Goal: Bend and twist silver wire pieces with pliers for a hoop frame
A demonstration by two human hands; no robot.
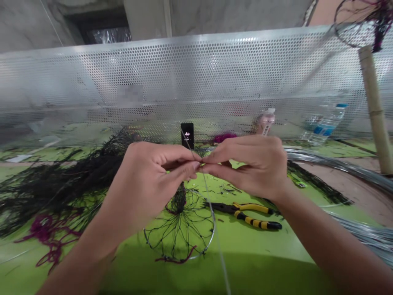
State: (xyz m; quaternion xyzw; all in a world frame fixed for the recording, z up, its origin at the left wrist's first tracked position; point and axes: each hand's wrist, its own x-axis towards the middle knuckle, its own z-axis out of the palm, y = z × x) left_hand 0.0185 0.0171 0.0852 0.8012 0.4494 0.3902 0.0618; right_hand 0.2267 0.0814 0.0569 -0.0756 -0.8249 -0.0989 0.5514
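Note:
A thin grey wire (pixel 215 223) runs from the front of the table up to my hands, and its far part rises past them. My left hand (pixel 153 180) pinches the wire between thumb and forefinger. Fingertip to fingertip with it, my right hand (pixel 245 162) is closed in a pinch on the same wire; the exact grip point is hidden. Below them on the green table (pixel 254 262) lies a wire hoop (pixel 212 234) with dark knotted netting (pixel 179 219) gathered at its middle. Pliers (pixel 245 212) with yellow and black handles lie beside the hoop.
Black netting (pixel 76 172) is heaped at left, near purple cord (pixel 44 229). Coiled metal wire (pixel 337 164) lies at right. Two bottles (pixel 266 122) (pixel 327 125) and a phone (pixel 187 136) stand before the perforated metal panel (pixel 172 73). A bamboo post (pixel 376 110) rises at right.

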